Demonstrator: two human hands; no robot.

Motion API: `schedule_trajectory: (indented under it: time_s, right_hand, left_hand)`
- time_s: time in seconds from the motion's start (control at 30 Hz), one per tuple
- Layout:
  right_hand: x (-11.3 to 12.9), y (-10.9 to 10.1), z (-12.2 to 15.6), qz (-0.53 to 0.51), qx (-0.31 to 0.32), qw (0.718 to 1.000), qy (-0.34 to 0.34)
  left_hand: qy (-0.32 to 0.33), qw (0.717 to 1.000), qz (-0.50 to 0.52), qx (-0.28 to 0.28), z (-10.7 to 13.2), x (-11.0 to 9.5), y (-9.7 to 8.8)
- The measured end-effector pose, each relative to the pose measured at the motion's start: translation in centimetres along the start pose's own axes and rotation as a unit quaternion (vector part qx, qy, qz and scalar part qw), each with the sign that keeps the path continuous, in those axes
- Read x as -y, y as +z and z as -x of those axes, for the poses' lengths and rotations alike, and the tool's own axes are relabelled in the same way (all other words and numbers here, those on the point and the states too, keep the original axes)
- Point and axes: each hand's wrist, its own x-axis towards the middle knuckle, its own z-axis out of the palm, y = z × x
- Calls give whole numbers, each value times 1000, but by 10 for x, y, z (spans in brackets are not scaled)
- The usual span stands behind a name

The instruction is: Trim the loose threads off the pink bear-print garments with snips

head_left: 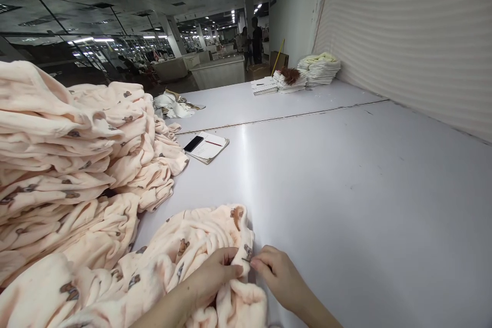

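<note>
The fleece piece [196,238], pale peach with a small brown and grey print, lies bunched at the near edge of view on the worktop [346,200], in front of the large fleece heap [77,128]. The left hand [217,277] pinches a fold near the piece's right-hand edge between thumb and fingers. The right hand [279,274] is at that same edge, thumb and forefinger drawn close together; whether it grips cloth, thread or a small tool cannot be told.

Assessment of the step in hand, which appears to be close work at the edge: the left pinch should sit close to the working spot, holding the cloth taut without stretching the pile. The right fingertips should act in small, controlled movements, so as not to snag the fleece. Flattening the bunched folds nearby would give a clearer sight of the edge.

Limits of inspection: a thin dark mark between the hands is too small to identify. The left fingertips are partly covered by cloth. Both forearms and the lower part of the piece are cut off by the frame. Where piece and heap divide at lower left is unclear.
</note>
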Motion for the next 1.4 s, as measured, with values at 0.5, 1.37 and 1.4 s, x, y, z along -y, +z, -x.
schedule_trajectory:
  time_s: [0.5,1.37,1.4]
  right_hand:
    - [-4,8,-16,69,20,997,-35]
    - [1,7,6,6,-67,997,-35]
    - [-5,6,0,-26,-90,996,-2]
  left_hand:
    - [130,907,-316,-246,18,-2,9]
    - [172,976,-8,-131,10,30,14]
    - [194,971,-47,-133,12,28,14]
